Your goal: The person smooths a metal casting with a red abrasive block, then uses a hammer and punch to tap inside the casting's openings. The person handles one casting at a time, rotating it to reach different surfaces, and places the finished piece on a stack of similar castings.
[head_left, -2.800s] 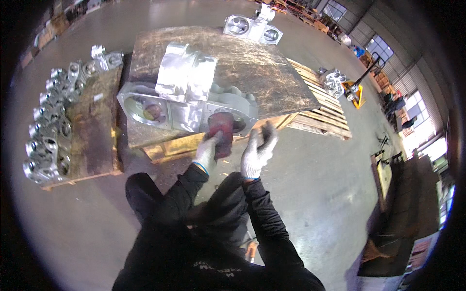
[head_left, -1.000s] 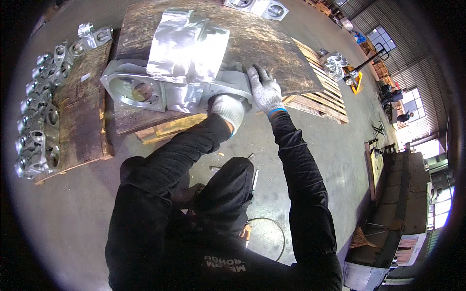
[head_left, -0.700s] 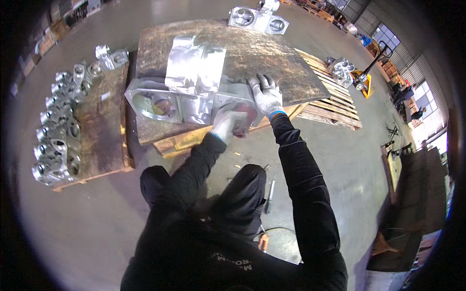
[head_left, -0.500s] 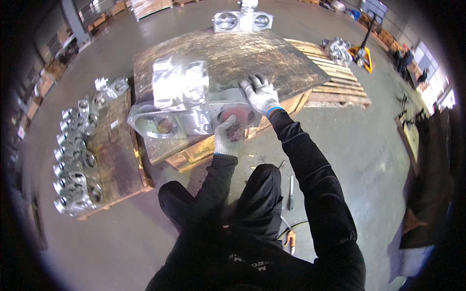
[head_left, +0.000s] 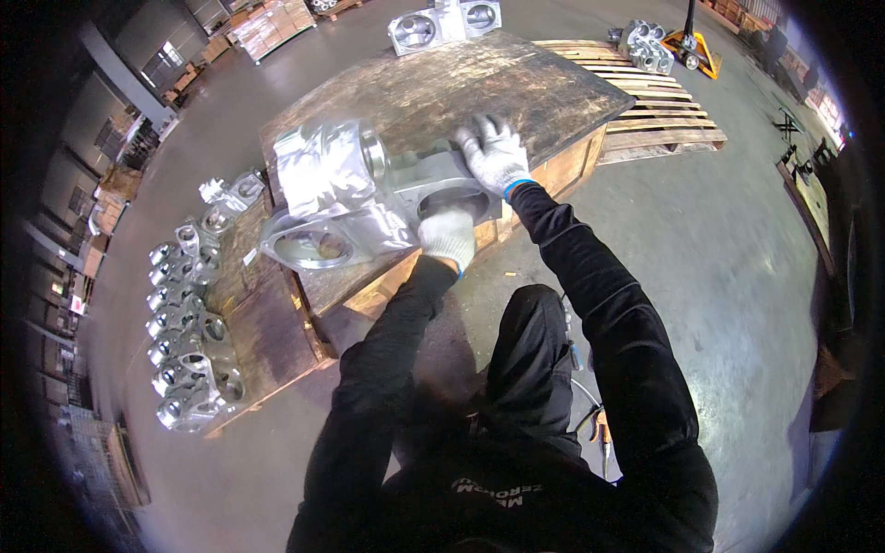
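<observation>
A large shiny metal casting with round bores lies along the near edge of a dark wooden tabletop. My left hand, in a white knit glove, reaches into the bore at the casting's right end. Its fingers are hidden inside the bore, so whatever they hold cannot be seen. On top of that same end rests my right hand, also gloved, its fingers spread over the metal.
Another casting stands at the table's far edge. Several castings line a low wooden pallet on the left. Behind right are a slatted pallet and a yellow pallet jack. An orange-handled tool lies on the floor by my right knee.
My left hand has gone deeper into the bore; its thumb and a reddish patch there no longer show. My right hand stays on the casting. The whole view has shifted slightly.
</observation>
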Demonstrator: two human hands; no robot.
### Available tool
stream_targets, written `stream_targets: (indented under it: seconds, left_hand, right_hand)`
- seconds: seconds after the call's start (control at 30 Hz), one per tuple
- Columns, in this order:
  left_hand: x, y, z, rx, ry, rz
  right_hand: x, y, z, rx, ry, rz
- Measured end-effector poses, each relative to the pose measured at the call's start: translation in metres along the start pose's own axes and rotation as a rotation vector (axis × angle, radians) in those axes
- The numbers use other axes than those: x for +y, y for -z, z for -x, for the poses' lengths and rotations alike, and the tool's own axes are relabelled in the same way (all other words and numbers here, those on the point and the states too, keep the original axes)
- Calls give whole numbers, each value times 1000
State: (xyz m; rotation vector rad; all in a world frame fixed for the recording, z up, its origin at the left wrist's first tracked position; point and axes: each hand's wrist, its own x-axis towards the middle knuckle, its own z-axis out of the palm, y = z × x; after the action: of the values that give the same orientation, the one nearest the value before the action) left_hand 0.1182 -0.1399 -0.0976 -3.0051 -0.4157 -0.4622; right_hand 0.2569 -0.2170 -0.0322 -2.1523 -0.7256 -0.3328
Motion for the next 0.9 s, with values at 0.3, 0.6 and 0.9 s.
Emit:
stream_targets:
  seconds: [0.3,0.6,0.9]
  left_hand:
    - [-6,23,74,226,96,812]
    - [3,-14,119,-105,434,709]
    - [-133,107,82,1039,133,510]
  right_hand:
    - [44,-9,178,54,-581,-1020]
    - [35,-59,231,-358,-868,-1904]
    - [68,-17,134,374,-593,-818]
